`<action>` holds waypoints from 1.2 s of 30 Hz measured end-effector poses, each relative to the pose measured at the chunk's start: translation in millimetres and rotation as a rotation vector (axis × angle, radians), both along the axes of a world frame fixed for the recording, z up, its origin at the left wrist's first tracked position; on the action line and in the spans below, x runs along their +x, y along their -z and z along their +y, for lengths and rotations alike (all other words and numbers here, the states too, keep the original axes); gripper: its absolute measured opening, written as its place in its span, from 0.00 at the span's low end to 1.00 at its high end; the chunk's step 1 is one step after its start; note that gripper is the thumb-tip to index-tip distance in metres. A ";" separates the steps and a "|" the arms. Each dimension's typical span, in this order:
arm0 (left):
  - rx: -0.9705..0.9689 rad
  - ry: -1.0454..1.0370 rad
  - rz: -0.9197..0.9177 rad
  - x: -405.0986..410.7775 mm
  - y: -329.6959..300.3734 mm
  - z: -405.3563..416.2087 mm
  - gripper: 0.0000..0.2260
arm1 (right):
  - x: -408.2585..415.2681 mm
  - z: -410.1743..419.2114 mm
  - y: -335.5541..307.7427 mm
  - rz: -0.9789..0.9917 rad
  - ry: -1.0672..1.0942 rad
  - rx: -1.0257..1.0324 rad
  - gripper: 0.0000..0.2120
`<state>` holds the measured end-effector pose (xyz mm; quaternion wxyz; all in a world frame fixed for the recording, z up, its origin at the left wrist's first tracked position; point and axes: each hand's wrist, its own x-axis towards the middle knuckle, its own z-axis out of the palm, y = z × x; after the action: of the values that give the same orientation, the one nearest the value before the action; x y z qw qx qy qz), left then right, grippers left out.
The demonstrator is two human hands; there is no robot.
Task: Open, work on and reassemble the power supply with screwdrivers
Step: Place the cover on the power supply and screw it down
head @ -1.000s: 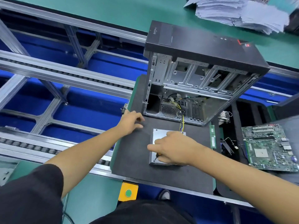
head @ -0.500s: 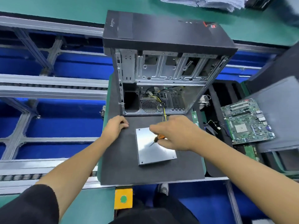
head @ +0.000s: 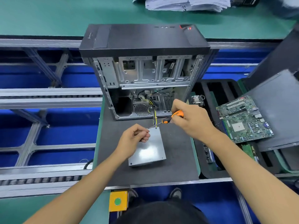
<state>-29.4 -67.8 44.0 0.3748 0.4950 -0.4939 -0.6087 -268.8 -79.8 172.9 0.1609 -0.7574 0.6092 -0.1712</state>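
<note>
A silver metal power supply (head: 150, 149) lies flat on the dark mat (head: 176, 160), its yellow and black wires (head: 155, 117) running up into the open computer case (head: 145, 75). My right hand (head: 192, 120) grips an orange and black screwdriver (head: 172, 118) above the supply's far edge, with the shaft pointing left. My left hand (head: 134, 139) hovers over the supply's left side, and its curled fingertips meet the screwdriver's tip; something small may be pinched there, too small to tell.
A green motherboard (head: 244, 120) lies on a grey tray at the right, by a black slotted foam holder (head: 215, 94). Conveyor rails (head: 48, 97) run along the left. A stack of papers (head: 186, 4) sits at the back, a yellow button box (head: 118, 202) at the front.
My left hand left the mat's left edge and came over the power supply to the screwdriver's tip. My right hand lifted the screwdriver off the supply and drew it back to the right.
</note>
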 end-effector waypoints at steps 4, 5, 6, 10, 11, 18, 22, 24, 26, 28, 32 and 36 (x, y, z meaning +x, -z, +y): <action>-0.017 -0.039 -0.010 -12.5 -10.6 5.0 0.05 | -13.2 -0.1 -4.8 -0.021 -0.051 -0.014 0.08; -0.017 -0.047 -0.003 -15.8 -12.6 6.2 0.05 | -16.0 -0.1 -5.9 -0.033 -0.064 -0.014 0.08; -0.017 -0.059 0.005 -18.9 -14.3 7.5 0.04 | -18.9 -0.2 -7.1 -0.040 -0.075 -0.014 0.09; -0.002 -0.100 0.009 -29.8 -13.9 11.6 0.03 | -29.7 -1.0 -9.6 -0.035 -0.117 -0.019 0.09; 0.006 -0.103 0.013 -32.0 -12.7 12.5 0.03 | -32.4 -1.2 -9.9 -0.035 -0.130 -0.019 0.08; -0.001 -0.018 -0.033 -40.6 -7.6 18.2 0.05 | -41.1 0.2 -11.8 0.037 -0.233 -0.020 0.09; -0.002 -0.005 -0.048 -40.0 -8.7 18.0 0.05 | -41.7 -0.6 -12.3 0.073 -0.282 -0.029 0.09; 0.003 -0.009 -0.044 -39.4 -9.8 18.0 0.05 | -41.9 -1.9 -12.7 0.077 -0.281 -0.038 0.08; 0.008 -0.019 -0.037 -38.4 -10.4 18.0 0.05 | -41.2 -3.3 -12.9 0.077 -0.281 -0.039 0.08; 0.004 -0.020 -0.040 -36.9 -10.7 17.6 0.05 | -39.4 -3.9 -13.5 0.080 -0.291 -0.038 0.07; 0.002 0.021 -0.061 -33.8 -10.7 18.4 0.03 | -36.1 -3.1 -15.9 0.069 -0.295 -0.031 0.07; -0.052 0.042 -0.123 -29.3 -15.9 19.5 0.06 | -32.5 -3.3 -19.0 0.105 -0.341 -0.071 0.06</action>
<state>-58.8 -48.3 59.8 0.3437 0.5111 -0.5418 -0.5720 -301.3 -83.1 191.9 0.1288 -0.8627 0.4732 -0.1232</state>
